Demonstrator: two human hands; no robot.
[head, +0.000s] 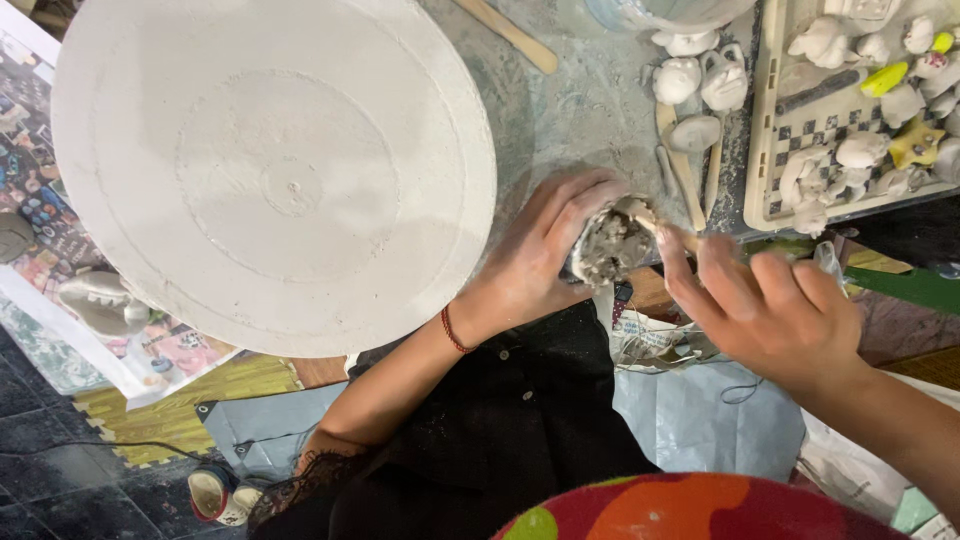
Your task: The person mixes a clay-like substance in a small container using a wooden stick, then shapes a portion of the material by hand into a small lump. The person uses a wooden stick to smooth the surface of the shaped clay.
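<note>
My left hand [545, 250] is wrapped around a small grey clay piece [608, 245] with a bumpy surface, held just off the table's near edge. My right hand [765, 305] grips a thin wooden modelling tool [668, 232] whose tip rests on the top of the clay piece. A red cord bracelet sits on my left wrist. A large round clay-coated turntable [275, 165] lies to the left of both hands.
A checkered tray [775, 150] at the upper right holds several small white clay figures. More figures [700, 85] and wooden sticks [510, 35] lie on the dusty table [580, 110]. Printed paper with clay pieces [100, 300] lies left. Plastic sheeting [700, 415] covers the floor.
</note>
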